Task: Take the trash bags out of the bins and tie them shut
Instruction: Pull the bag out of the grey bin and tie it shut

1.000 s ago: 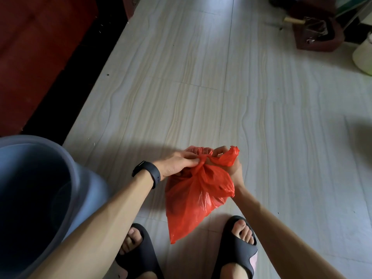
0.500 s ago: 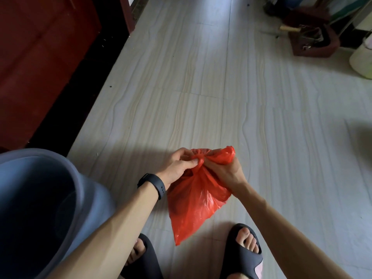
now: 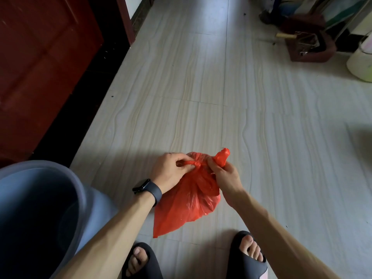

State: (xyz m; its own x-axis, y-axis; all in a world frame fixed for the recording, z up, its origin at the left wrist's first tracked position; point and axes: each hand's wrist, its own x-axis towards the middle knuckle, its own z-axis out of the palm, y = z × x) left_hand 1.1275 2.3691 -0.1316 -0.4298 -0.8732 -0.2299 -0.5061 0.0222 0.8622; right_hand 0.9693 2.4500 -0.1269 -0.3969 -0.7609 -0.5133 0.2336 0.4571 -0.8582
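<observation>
Red trash bag (image 3: pixel 187 202) out of grey bin (image 3: pixel 78 190), hanging between hands above floor. Left hand (image 3: pixel 171 174) pinches one twisted tail, right hand (image 3: pixel 223 174) other; knot (image 3: pixel 198 165) midway (tails run sideways, equal reach).

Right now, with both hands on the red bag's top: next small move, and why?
Probably pull outward to cinch the knot. The left hand pinches one twisted tail, the right hand grips the other, whose end pokes up above it, and the knot sits small between them atop the red bag. Whether it is fully tight cannot be told.
</observation>
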